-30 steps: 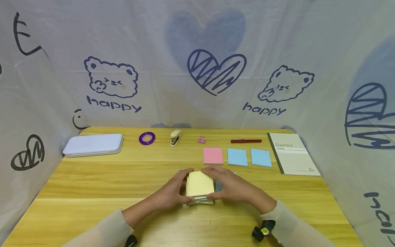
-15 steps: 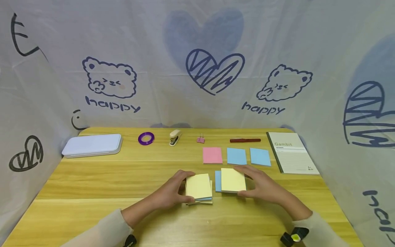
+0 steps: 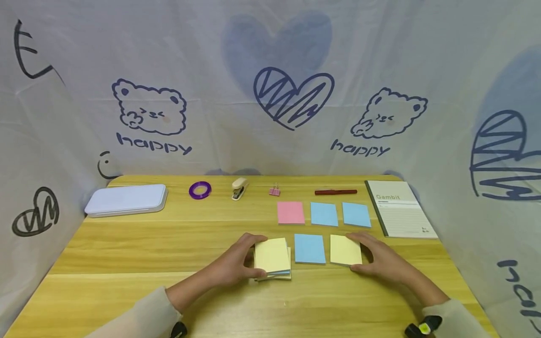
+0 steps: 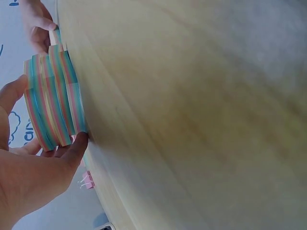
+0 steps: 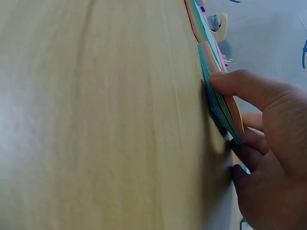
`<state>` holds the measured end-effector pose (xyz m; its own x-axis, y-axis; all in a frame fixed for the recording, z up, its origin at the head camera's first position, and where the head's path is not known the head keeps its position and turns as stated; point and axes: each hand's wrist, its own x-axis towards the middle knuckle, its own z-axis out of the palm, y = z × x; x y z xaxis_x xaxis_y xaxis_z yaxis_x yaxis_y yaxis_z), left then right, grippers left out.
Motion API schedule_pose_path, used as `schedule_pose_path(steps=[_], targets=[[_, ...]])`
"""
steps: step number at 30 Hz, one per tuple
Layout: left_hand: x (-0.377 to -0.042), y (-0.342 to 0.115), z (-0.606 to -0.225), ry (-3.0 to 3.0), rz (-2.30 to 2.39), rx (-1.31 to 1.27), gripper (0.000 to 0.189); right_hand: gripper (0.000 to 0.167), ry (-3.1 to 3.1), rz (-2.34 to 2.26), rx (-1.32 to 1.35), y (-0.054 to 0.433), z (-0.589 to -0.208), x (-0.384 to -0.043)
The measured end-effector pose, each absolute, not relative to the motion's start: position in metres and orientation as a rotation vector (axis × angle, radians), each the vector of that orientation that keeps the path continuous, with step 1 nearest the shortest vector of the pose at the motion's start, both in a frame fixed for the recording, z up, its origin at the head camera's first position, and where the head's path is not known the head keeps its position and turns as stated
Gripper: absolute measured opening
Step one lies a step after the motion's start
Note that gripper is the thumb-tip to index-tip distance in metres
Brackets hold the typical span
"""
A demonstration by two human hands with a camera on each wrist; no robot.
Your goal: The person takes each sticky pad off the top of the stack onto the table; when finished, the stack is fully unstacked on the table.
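Observation:
My left hand [image 3: 236, 265] grips a stack of sticky note pads [image 3: 271, 256], yellow on top. From the side, in the left wrist view, the stack [image 4: 53, 98] shows bands of pink, yellow and teal, and its pads sit slightly out of line. To its right a blue-topped sticky note pad [image 3: 310, 249] lies flat on the table. Beyond that, my right hand [image 3: 382, 260] pinches a yellow-topped sticky note pad [image 3: 345, 250] between thumb and fingers. In the right wrist view this pad [image 5: 221, 98] is tilted, with one edge close to the tabletop.
Behind lie a pink pad [image 3: 290, 213] and two blue pads [image 3: 324, 214], [image 3: 356, 215]. Along the back are a white case [image 3: 127, 198], purple tape [image 3: 200, 190], a stapler [image 3: 239, 188], a pink binder clip [image 3: 274, 191], a dark red pen [image 3: 336, 192] and a notebook [image 3: 401, 210].
My right hand has lifted the yellow-topped pad off the stack and carried it right, past the blue pad, which is now uncovered. The left hand has stayed at the stack.

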<state>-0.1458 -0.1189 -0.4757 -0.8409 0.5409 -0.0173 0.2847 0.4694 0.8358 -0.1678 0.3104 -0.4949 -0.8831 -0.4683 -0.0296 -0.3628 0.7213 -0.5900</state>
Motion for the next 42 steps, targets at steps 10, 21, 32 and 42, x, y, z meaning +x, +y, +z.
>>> schedule_pose_path(steps=[10, 21, 32, 42], targets=[[-0.144, -0.119, -0.474, 2.415, 1.334, 0.695, 0.082, 0.082, 2.745, -0.947, -0.672, 0.310, -0.507, -0.166], [-0.144, -0.122, -0.478, 2.275, 1.442, 0.566, 0.092, 0.087, 2.750, -0.961, -0.664, 0.302, -0.503, -0.164], [-0.137, -0.117, -0.487, 2.302, 1.534, 0.531, 0.101, 0.088, 2.644, -0.999, -0.810, 0.228, -0.469, -0.164], [-0.136, -0.114, -0.487, 2.429, 1.416, 0.558, 0.093, 0.100, 2.448, -0.982, -0.928, 0.153, -0.469, -0.170]])
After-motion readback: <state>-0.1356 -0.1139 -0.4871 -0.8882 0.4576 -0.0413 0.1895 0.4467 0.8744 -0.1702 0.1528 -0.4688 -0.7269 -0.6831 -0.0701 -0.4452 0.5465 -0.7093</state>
